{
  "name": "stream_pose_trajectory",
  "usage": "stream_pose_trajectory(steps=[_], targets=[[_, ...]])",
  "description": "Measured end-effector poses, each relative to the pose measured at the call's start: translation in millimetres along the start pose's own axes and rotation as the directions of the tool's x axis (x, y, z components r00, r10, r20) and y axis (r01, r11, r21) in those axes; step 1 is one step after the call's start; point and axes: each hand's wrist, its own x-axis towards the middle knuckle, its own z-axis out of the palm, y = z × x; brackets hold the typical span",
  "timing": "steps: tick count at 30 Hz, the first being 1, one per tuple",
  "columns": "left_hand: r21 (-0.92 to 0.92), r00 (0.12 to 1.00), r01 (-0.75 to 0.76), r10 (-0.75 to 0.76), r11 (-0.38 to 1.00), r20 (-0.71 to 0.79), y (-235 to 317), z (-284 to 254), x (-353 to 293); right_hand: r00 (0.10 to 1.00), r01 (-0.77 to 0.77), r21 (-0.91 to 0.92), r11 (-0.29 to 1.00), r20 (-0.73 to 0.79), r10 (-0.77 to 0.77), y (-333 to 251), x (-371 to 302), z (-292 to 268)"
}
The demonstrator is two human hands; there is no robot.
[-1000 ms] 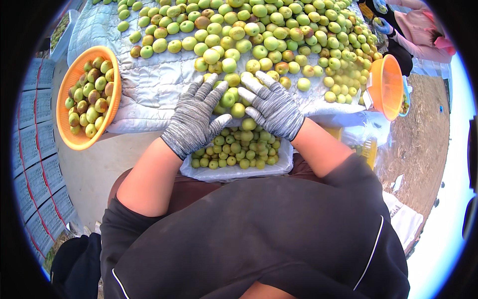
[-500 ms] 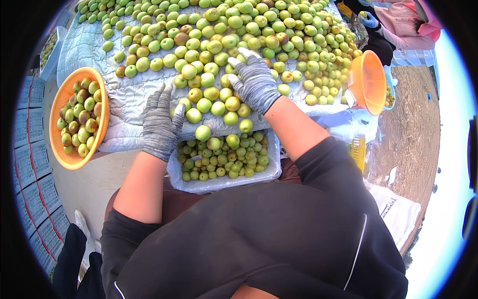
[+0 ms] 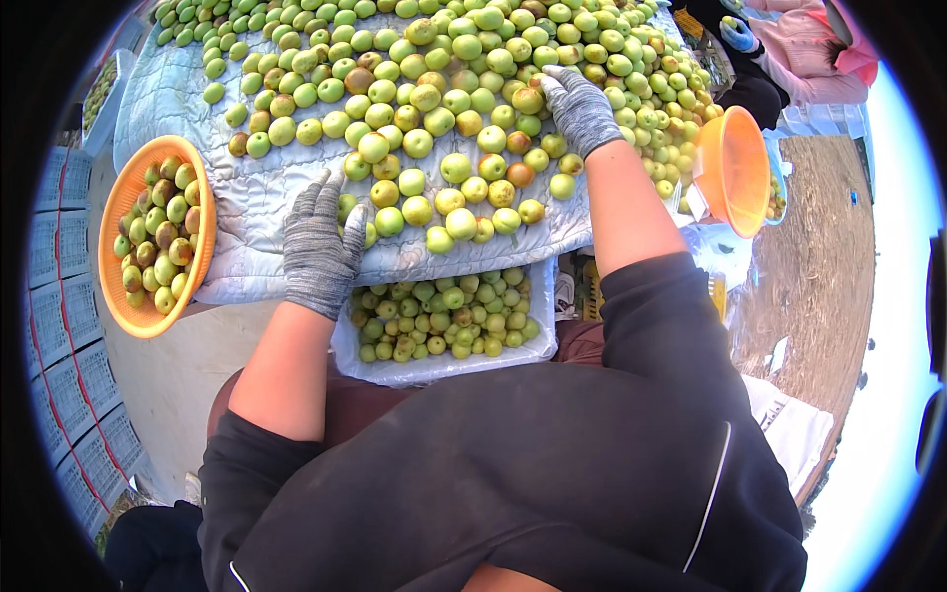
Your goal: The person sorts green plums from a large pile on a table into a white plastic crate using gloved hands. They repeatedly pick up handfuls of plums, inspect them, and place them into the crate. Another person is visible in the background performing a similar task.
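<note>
Many round green jujube-like fruits point(image 3: 456, 168), some with brown patches, lie on a pale blue quilted cover point(image 3: 247, 237). My left hand point(image 3: 323, 247), in a grey knit glove, rests at the cover's near edge with fingers outstretched, beside a few fruits. Farther out on the right, my gloved right hand point(image 3: 582, 111) reaches into the pile with fingers extended, against a brownish fruit point(image 3: 527, 100). Below the near edge, in front of my body, sits a plastic-lined white crate point(image 3: 395, 371) with fruits point(image 3: 449, 316) in it.
An orange basket point(image 3: 110, 237) of browner fruits stands at the left, and another orange basket point(image 3: 738, 168) tilts at the right edge. Stacked crates point(image 3: 59, 316) line the far left. Top right, another person's blue-gloved hand point(image 3: 738, 36) is near the pile.
My right hand has moved away and to the right, deeper into the pile. Fruits near the front edge have shifted and spread rightward. My left hand stays in place.
</note>
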Motion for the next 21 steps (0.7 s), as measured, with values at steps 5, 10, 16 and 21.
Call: stream_pose_trajectory(steps=[5, 10, 16, 21], targets=[[0.004, 1.0, -0.013, 0.013, 1.0, -0.013, -0.9, 2.0, 0.1, 0.961, -0.093, 0.011, 0.996, 0.261, 0.087, -15.4, 6.8, -17.6], [0.033, 1.0, 0.016, -0.016, 0.999, 0.005, -1.5, 1.4, -0.6, 0.984, -0.062, 0.188, 0.98, 0.179, 0.028, -18.5, -28.0, -64.4], [-0.001, 1.0, -0.005, 0.005, 1.0, 0.004, 0.4, 1.9, 1.0, 0.61, -0.17, -0.604, 0.778, 0.555, 0.565, 39.9, -107.6, -206.9], [0.027, 1.0, 0.0, 0.001, 1.0, -0.006, 3.9, 2.5, 1.5, 0.773, -0.299, -0.449, 0.842, 0.404, 0.489, 48.7, -112.1, -191.6]])
